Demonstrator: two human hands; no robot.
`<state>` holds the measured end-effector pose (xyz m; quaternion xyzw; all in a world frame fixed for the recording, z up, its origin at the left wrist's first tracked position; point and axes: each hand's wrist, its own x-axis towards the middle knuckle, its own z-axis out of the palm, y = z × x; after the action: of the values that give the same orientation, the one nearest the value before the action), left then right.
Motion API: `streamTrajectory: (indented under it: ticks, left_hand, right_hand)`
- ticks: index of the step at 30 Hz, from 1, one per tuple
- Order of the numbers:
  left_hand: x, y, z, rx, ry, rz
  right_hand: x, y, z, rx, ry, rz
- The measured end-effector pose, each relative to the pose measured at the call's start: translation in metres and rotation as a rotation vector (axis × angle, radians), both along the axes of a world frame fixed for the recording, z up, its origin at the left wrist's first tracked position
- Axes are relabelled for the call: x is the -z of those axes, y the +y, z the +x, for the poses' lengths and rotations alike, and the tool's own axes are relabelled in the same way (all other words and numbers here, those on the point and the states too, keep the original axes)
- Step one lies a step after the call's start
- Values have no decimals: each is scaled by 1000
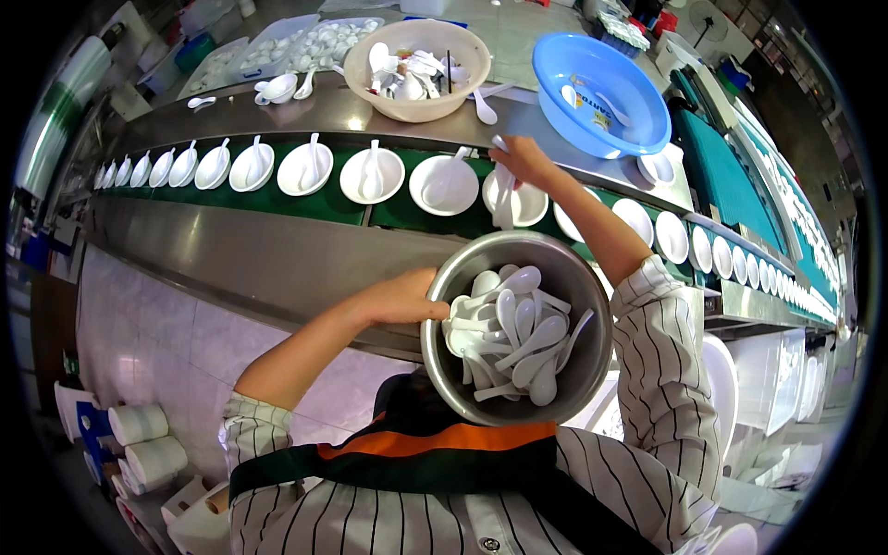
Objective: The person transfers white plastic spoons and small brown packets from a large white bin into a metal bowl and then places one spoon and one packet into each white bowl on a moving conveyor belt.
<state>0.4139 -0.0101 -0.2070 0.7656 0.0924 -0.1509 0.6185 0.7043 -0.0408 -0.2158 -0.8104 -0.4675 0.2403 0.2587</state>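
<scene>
A steel bowl [444, 361] full of white plastic spoons [518, 347] rests against my body. My left hand [402, 298] grips its near-left rim, fingers reaching inside onto the spoons. My right hand [523, 159] is stretched out over a green conveyor belt [277, 203] and holds a white spoon [504, 199] that hangs into a white bowl [527, 203]. A row of white bowls, each with a spoon in it, runs along the belt to the left, such as the bowl [444, 185] beside my right hand. The bowls to the right [671, 236] hold no spoons.
Behind the belt on a steel ledge stand a beige basin of white spoons [416, 69] and a blue basin [601, 97]. A tray of white ware [314, 42] lies further back. White cups [139, 439] are stacked on the floor at lower left.
</scene>
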Motion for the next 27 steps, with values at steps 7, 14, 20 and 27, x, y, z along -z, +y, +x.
streamTrajectory:
  ticks: [7,14,20,27]
  left_hand:
    - [-1,11,19,-65,21,190]
    - [-12,-48,46,163,-614,813]
    - [24,-82,48,559,-525,822]
    - [16,-77,72,679,-408,740]
  right_hand:
    - [22,-11,4,-115,-610,-108]
    - [23,-24,49,17,-535,93]
    - [51,-41,64,16,-681,227]
    - [61,-111,78,213,-405,277]
